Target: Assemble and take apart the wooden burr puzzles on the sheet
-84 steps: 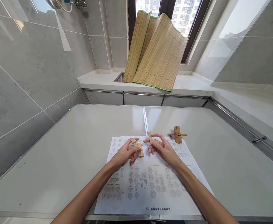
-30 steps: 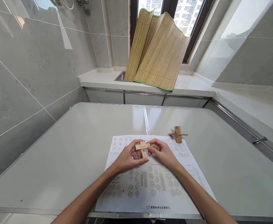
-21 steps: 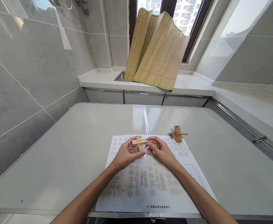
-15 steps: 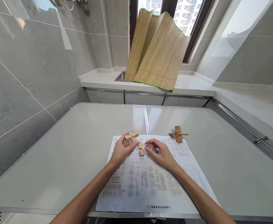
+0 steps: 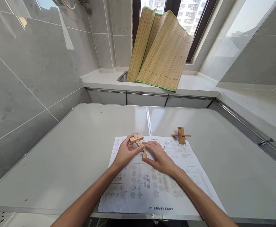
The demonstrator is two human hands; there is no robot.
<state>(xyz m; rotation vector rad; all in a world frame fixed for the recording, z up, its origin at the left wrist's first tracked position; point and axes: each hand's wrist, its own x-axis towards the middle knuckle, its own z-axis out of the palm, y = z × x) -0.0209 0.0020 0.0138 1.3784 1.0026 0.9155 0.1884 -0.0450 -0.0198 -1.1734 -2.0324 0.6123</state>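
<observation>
My left hand (image 5: 126,152) is closed around light wooden burr-puzzle pieces (image 5: 136,138), notched bars that sit at angles to each other. A lower notched wooden bar (image 5: 144,154) stands out below the left thumb. My right hand (image 5: 158,157) is at this bar, thumb at its bottom end and fingers curled over its right side, so the bar lies between them. Fingers hide part of the joint between the pieces. Under both hands lies a large printed sheet (image 5: 161,197) with puzzle drawings, upside down to me.
A darker wooden cross-shaped puzzle (image 5: 181,135) rests at the sheet's upper right corner. The white folding table (image 5: 64,164) has a seam down its middle. Behind it, a bamboo mat (image 5: 163,53) leans on a ledge against the window. Grey tiled walls flank the table.
My right hand has moved left and closed on the lower wooden bar, from which it was apart before. My left hand still holds the pieces. The view has shifted slightly.
</observation>
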